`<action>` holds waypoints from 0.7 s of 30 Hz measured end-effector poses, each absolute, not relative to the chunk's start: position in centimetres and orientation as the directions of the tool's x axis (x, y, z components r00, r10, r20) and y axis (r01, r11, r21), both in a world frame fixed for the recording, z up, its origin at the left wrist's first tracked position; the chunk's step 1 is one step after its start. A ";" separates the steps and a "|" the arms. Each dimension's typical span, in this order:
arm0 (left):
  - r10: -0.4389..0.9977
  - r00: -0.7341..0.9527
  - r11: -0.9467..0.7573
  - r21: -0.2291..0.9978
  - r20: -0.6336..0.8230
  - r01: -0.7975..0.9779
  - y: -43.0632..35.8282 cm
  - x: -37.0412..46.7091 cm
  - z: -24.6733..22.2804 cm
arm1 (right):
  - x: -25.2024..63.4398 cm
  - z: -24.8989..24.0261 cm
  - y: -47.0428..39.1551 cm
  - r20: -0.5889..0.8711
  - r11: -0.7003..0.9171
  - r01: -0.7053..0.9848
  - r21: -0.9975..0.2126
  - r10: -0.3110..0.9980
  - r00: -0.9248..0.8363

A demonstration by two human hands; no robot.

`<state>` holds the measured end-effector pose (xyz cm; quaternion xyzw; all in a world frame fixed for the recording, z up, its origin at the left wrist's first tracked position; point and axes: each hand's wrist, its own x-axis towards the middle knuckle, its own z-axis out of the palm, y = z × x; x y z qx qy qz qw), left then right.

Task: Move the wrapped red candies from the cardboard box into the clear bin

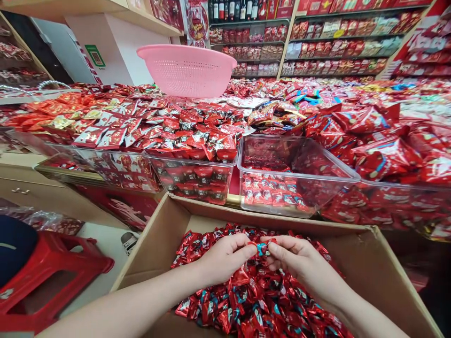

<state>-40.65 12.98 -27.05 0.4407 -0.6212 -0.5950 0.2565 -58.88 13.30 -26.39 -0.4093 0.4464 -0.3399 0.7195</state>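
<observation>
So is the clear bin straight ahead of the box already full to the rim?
No: the clear bin holds only a shallow layer of red candies at its bottom, unlike the heaped bin to its left.

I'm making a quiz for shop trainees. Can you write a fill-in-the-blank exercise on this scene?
1. Both hands, left hand and right hand, pinch one small ____ between their fingertips.
2. The hands work over a cardboard ____ full of red sweets.
3. The basket resting on the heaped display is ____ in colour.
4. The stool at lower left is ____.

Missing words: sweet; box; pink; red
</observation>
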 end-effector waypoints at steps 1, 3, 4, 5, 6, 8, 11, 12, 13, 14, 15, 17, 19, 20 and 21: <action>-0.848 -0.490 -0.096 0.967 -0.204 -0.237 13.0 -40.6 -27.0 | -58.9 -26.4 13.4 -0.375 0.455 0.154 -0.877 -0.848 0.374; -0.840 -0.509 -0.090 0.974 -0.188 -0.210 13.1 -40.5 -26.8 | -58.8 -26.5 13.4 -0.400 0.500 0.201 -0.842 -0.830 0.390; -0.840 -0.510 -0.088 0.975 -0.183 -0.205 13.2 -40.5 -26.7 | -58.9 -26.4 13.5 -0.410 0.511 0.201 -0.836 -0.824 0.391; -0.843 -0.506 -0.087 0.974 -0.183 -0.207 13.2 -40.5 -26.7 | -58.9 -26.4 13.5 -0.412 0.504 0.179 -0.845 -0.827 0.382; -0.845 -0.500 -0.089 0.973 -0.187 -0.213 13.2 -40.5 -26.7 | -58.9 -26.4 13.5 -0.404 0.480 0.140 -0.866 -0.837 0.369; -0.849 -0.488 -0.100 0.969 -0.202 -0.227 13.2 -40.4 -26.6 | -59.0 -26.2 13.4 -0.367 0.407 0.044 -0.913 -0.862 0.349; -0.845 -0.484 -0.114 0.960 -0.228 -0.254 13.3 -40.4 -26.4 | -59.1 -26.2 13.2 -0.335 0.338 -0.059 -0.939 -0.868 0.365; -0.842 -0.484 -0.120 0.959 -0.236 -0.258 13.3 -40.4 -26.4 | -59.1 -26.2 13.2 -0.339 0.335 -0.080 -0.939 -0.862 0.377; -0.839 -0.487 -0.127 0.958 -0.242 -0.258 13.4 -40.4 -26.3 | -59.1 -26.3 13.2 -0.341 0.330 -0.097 -0.939 -0.854 0.392; -0.836 -0.492 -0.131 0.959 -0.243 -0.251 13.4 -40.4 -26.2 | -59.1 -26.4 13.2 -0.340 0.323 -0.112 -0.940 -0.846 0.412; -0.836 -0.495 -0.132 0.962 -0.237 -0.238 13.4 -40.3 -26.2 | -59.1 -26.5 13.2 -0.336 0.311 -0.129 -0.942 -0.837 0.433; -0.855 -0.471 -0.143 0.971 -0.218 -0.189 13.3 -40.3 -26.2 | -59.3 -26.2 13.5 -0.320 0.259 -0.193 -0.946 -0.833 0.451; -0.893 -0.397 -0.175 0.976 -0.211 -0.127 13.0 -40.2 -26.3 | -59.7 -25.1 13.7 -0.281 0.152 -0.307 -0.940 -0.856 0.435; -0.910 -0.355 -0.193 0.976 -0.216 -0.098 12.8 -40.1 -26.3 | -60.1 -24.0 13.8 -0.237 0.078 -0.367 -0.927 -0.880 0.412; -0.920 -0.322 -0.211 0.975 -0.224 -0.077 12.7 -40.1 -26.3 | -60.6 -22.6 13.6 -0.168 -0.009 -0.419 -0.908 -0.908 0.384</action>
